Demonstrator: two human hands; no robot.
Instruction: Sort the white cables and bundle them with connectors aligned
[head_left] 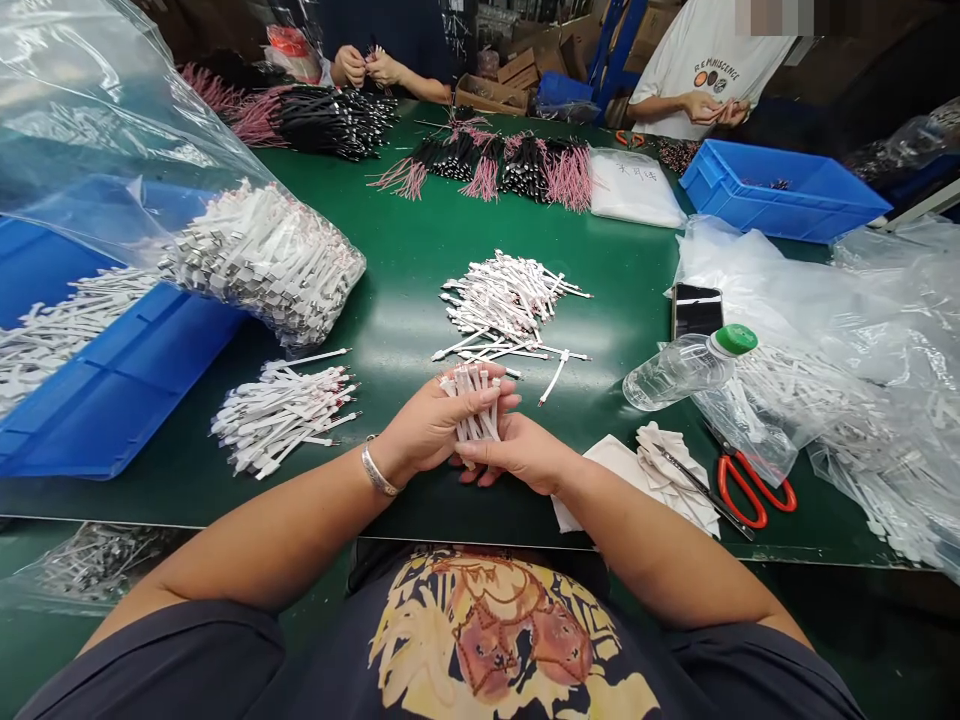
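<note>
- A bundle of white flat cables (pixel 471 405) with small metal ends stands between the two grips, its ends sticking out above them.
- The left grip (pixel 442 425), with a metal bangle (pixel 379 470) at the wrist, is pressed together around the bundle's far side.
- The right grip (pixel 521 452) is pressed against the bundle's near side, fingers pointing left.
- Just left of the grips, a loose pile of matching cables (pixel 285 420) lies on the green worktop (pixel 405 260).
- Directly ahead of the grips lies a larger loose pile (pixel 506 305).
- Farther left, a clear plastic bag of cables (pixel 262 260) rests over a blue plastic tray (pixel 112 385).
- To the right of the grips, a plastic bottle (pixel 679 370) with a green cap lies on its side near a phone (pixel 697 310).
- Nearer the right grip, red-handled scissors (pixel 750 485) lie beside white sheets (pixel 675 480).
- Well ahead of the grips are bunches of black-and-pink wires (pixel 480 165) and a blue tray (pixel 780 190).
- Beyond those, a co-worker's hands (pixel 360 66) hold wires, and another co-worker's hands (pixel 712 108) are together.
</note>
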